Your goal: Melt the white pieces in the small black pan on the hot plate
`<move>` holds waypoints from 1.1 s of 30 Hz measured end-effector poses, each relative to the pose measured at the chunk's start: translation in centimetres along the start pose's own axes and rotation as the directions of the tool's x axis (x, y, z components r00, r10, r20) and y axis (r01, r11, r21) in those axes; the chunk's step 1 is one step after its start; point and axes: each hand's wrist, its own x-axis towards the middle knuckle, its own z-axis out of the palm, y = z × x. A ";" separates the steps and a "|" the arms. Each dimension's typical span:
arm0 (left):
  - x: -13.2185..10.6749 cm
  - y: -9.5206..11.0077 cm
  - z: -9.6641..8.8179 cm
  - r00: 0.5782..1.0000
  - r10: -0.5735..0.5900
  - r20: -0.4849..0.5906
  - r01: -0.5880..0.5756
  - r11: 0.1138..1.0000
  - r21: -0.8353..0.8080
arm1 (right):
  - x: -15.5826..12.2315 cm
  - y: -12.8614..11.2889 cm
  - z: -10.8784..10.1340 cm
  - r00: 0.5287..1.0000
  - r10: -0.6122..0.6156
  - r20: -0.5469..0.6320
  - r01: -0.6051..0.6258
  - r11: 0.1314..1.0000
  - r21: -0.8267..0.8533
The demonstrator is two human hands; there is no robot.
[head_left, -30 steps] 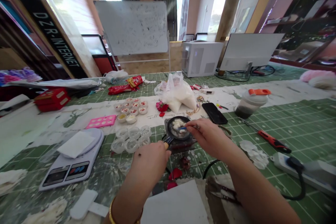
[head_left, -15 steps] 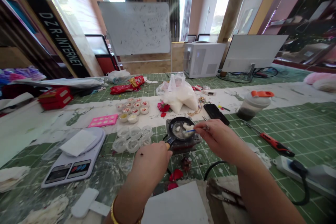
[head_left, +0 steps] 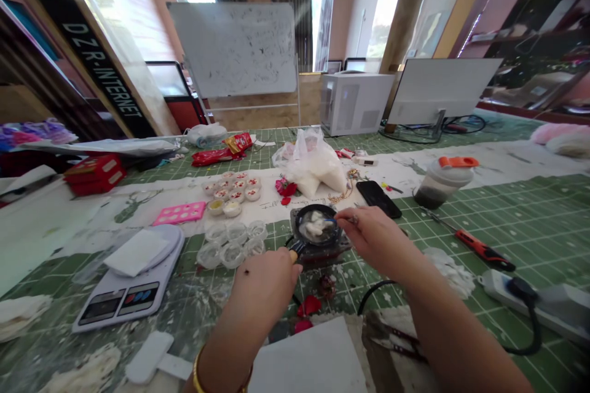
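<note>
A small black frying pan (head_left: 302,239) rests on a dark hot plate (head_left: 322,255), and my left hand (head_left: 267,282) is closed round its handle. White lumps (head_left: 317,224) lie in clear liquid in the pan. My right hand (head_left: 373,230) pinches a thin blue stick (head_left: 329,220), its tip reaching into the pan among the lumps; most of the stick is hidden by my fingers. Left of the pan stand several clear plastic cups (head_left: 233,253). Behind them are several small cups (head_left: 233,187) filled with white, some topped with red bits.
A kitchen scale (head_left: 152,288) bearing white paper lies at left, near a pink mould (head_left: 179,213). Behind the pan are a bag of white granules (head_left: 318,172) and a phone (head_left: 378,198). At right are a shaker bottle (head_left: 442,183), a red-black tool (head_left: 483,250) and a power strip (head_left: 544,307).
The stick and my right hand have shifted slightly left and away from me. The white lumps have moved toward the pan's middle. My left hand stays on the handle.
</note>
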 end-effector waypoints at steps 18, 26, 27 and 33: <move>0.0 -0.1 0.2 1.000 0.000 -0.003 0.000 1.000 0.008 | -0.2 -0.2 0.3 1.000 0.007 -0.013 -0.005 0.994 0.111; 0.0 -0.1 0.2 1.000 -0.004 -0.004 0.004 1.000 0.000 | -0.3 -0.1 0.1 0.999 0.021 -0.025 -0.017 0.993 0.119; 0.0 -0.1 0.2 1.000 -0.001 -0.006 0.001 1.000 0.004 | -0.3 -0.1 0.1 0.998 0.034 -0.048 -0.029 0.993 0.110; 0.0 -0.2 0.3 1.000 0.003 0.000 -0.003 1.000 -0.006 | -0.1 0.2 0.1 0.998 0.052 -0.042 -0.050 0.996 0.068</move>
